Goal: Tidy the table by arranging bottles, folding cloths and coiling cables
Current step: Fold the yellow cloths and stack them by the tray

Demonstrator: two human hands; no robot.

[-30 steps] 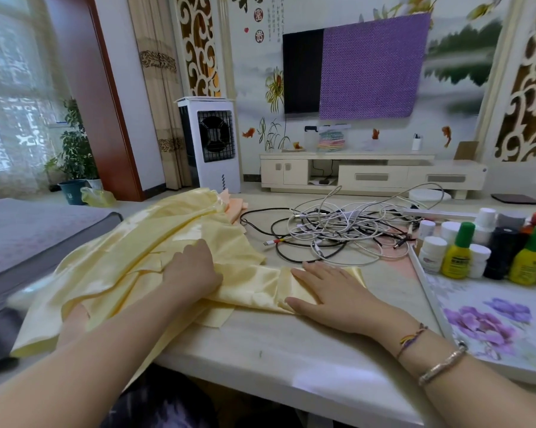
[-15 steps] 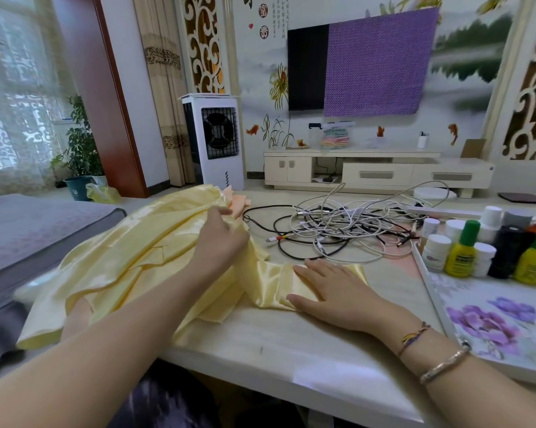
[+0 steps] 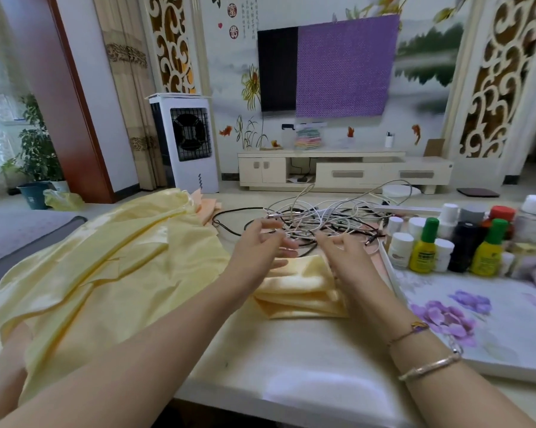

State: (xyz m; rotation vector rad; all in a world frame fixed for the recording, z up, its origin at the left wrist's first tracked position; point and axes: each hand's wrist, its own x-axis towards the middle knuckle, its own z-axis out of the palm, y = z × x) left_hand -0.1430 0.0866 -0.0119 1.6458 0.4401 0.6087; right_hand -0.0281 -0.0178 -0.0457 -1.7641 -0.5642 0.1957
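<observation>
Our left hand [image 3: 260, 245] and right hand [image 3: 342, 251] hovered empty, fingers loose; one yellow cloth [image 3: 297, 291] lay folded (cables [image 3: 316, 220] uncoiled).

Both hands have let go of the yellow cloth [image 3: 112, 273]; the left hand [image 3: 257, 245] and right hand [image 3: 343, 251] now hover, fingers loose, above its folded end [image 3: 300, 291].

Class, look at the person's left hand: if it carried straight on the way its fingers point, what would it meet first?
Most likely the right hand, close opposite the left hand; depth is unclear, so it might meet the tangled cables instead.
</observation>
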